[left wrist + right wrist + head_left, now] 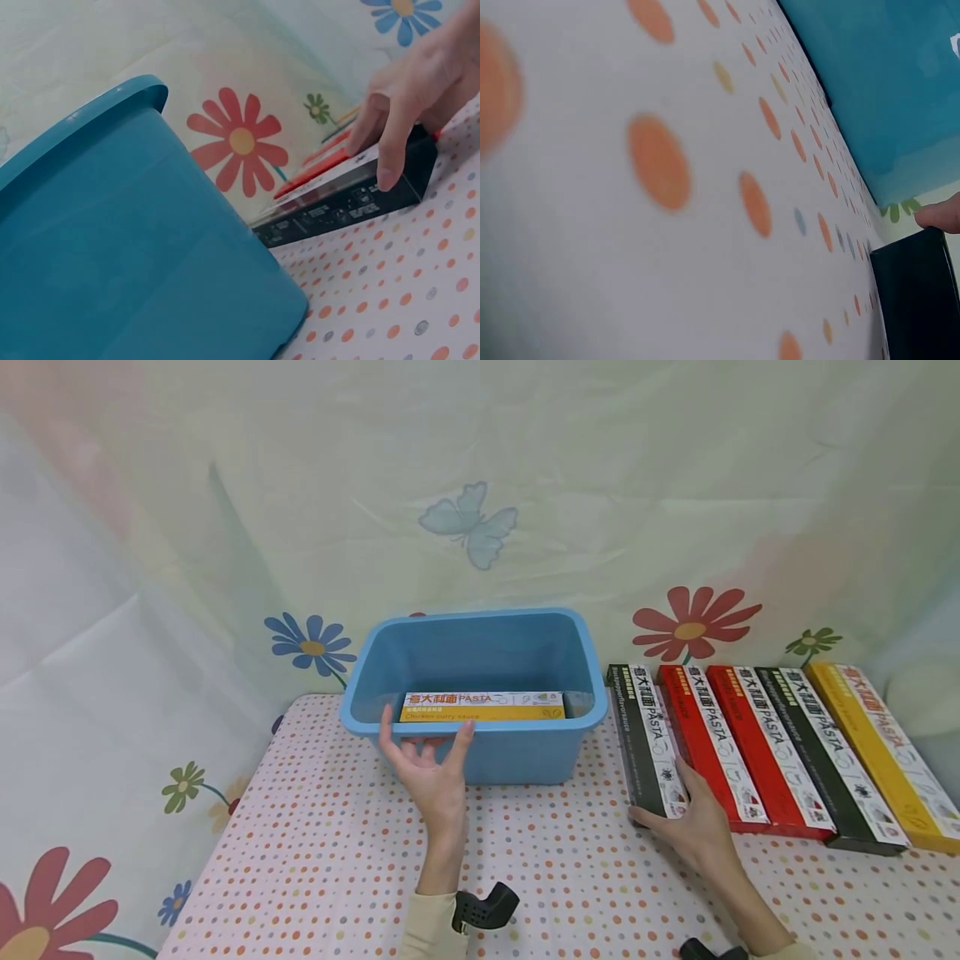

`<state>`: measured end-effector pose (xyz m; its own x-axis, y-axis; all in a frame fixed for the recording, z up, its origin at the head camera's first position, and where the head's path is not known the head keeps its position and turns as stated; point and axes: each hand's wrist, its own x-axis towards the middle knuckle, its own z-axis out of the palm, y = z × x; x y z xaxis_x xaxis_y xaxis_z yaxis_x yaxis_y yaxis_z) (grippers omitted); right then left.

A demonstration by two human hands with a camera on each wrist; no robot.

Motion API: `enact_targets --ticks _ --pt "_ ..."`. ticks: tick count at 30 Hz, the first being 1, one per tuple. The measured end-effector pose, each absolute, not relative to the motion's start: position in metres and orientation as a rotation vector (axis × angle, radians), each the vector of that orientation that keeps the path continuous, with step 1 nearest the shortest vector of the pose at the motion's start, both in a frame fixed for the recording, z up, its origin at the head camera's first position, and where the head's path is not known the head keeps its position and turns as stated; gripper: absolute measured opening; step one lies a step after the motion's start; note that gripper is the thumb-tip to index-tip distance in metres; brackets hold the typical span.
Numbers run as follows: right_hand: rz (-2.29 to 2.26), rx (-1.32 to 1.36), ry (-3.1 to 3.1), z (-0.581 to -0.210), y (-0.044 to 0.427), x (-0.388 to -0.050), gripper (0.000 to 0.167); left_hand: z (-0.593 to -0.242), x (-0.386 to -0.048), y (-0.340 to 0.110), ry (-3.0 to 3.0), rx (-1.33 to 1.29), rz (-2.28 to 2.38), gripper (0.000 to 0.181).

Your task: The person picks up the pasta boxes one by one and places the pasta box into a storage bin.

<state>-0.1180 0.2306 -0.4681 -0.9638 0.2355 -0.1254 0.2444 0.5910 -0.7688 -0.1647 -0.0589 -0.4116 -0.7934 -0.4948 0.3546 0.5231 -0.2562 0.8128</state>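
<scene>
A blue plastic bin (480,756) stands at the back of the table with a yellow-and-white pasta box (483,706) inside. My left hand (435,777) touches the bin's front rim and wall, index finger and thumb spread along the rim. To the right, my right hand (697,822) grips the near end of a black-and-white pasta box (647,739), thumb on its left side and fingers over its right. In the left wrist view, that same box (337,206) lies low on the cloth beneath the fingers. In the right wrist view its dark end (915,292) shows beside a fingertip.
Right of the held box lie two red pasta boxes (712,743), another black pasta box (832,760) and a yellow one (885,756), side by side. A dotted cloth (555,860) covers the table. A flowered curtain (562,443) hangs behind.
</scene>
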Motion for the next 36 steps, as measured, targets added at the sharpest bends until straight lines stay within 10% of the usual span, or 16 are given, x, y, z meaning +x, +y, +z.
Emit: enact_targets --ticks 27,36 --pt "-1.459 0.544 2.889 -0.485 0.215 -0.113 0.132 -0.412 -0.166 -0.06 -1.355 -0.052 -2.094 0.103" --pt "-1.498 0.539 3.037 -0.489 0.212 -0.111 0.102 -0.412 -0.165 -0.058 -1.347 -0.042 -2.097 0.103"
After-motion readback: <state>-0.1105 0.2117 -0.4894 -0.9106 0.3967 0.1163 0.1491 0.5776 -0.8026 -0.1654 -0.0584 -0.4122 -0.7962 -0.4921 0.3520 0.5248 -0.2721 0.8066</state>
